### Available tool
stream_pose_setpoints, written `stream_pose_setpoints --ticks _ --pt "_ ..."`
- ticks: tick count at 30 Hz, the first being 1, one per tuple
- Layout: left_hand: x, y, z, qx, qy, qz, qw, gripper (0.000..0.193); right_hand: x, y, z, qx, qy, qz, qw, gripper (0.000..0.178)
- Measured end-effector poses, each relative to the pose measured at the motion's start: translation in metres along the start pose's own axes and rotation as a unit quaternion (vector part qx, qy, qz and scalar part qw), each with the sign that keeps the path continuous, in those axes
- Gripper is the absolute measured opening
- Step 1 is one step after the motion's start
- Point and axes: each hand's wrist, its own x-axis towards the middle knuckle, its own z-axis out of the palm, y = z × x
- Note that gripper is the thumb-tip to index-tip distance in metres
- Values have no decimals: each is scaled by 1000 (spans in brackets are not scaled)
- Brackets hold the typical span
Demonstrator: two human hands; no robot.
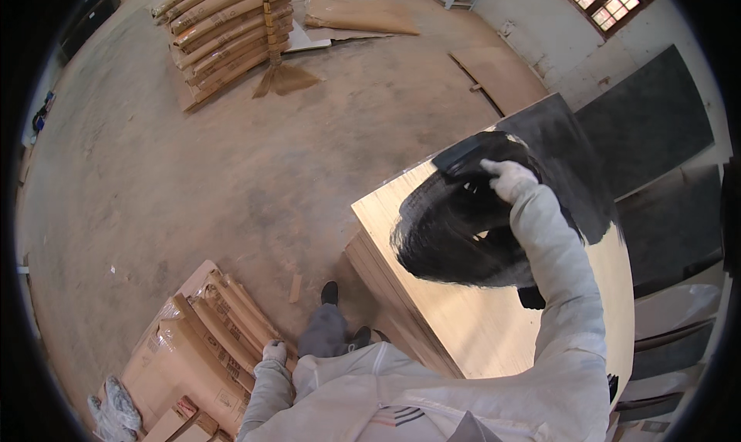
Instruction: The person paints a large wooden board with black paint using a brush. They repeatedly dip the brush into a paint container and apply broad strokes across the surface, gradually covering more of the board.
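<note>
My right hand point(512, 180), in a white glove, reaches over a pale wooden panel point(494, 330) on top of a stack. Its fingers look closed over a dark, wide shape that merges with the wet black coating point(455, 233); what it holds cannot be made out. Black swirls cover the panel's middle and far right part, while bare wood shows along the near and left sides. My left hand point(275, 352), also gloved, hangs low at my left side with its fingers curled, above the cardboard packs point(208, 342), and nothing shows in it.
Dark boards point(648, 125) stand or lie along the right, by the wall. A pile of brown wrapped packs point(231, 33) stands far left with a broom point(279, 75) against it. A crumpled plastic bag point(116, 411) lies lower left. The panel stack's edge point(401, 295) is near my feet.
</note>
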Motion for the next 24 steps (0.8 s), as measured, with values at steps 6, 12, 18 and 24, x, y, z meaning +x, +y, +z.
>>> stream_pose_setpoints --ticks 6,12,18,24 --pt "-8 26 3 -48 7 50 998 32 36 42 5 48 5 6 999 64" --pt "-8 14 -5 -36 41 60 997 32 103 164 3 71 69 39 994 71" --pt "-47 -28 -11 -36 29 -44 998 31 40 45 50 209 -12 -133 969 65" --pt "-27 -14 23 21 -20 2 1000 38 -109 -133 43 -40 -33 -122 991 54"
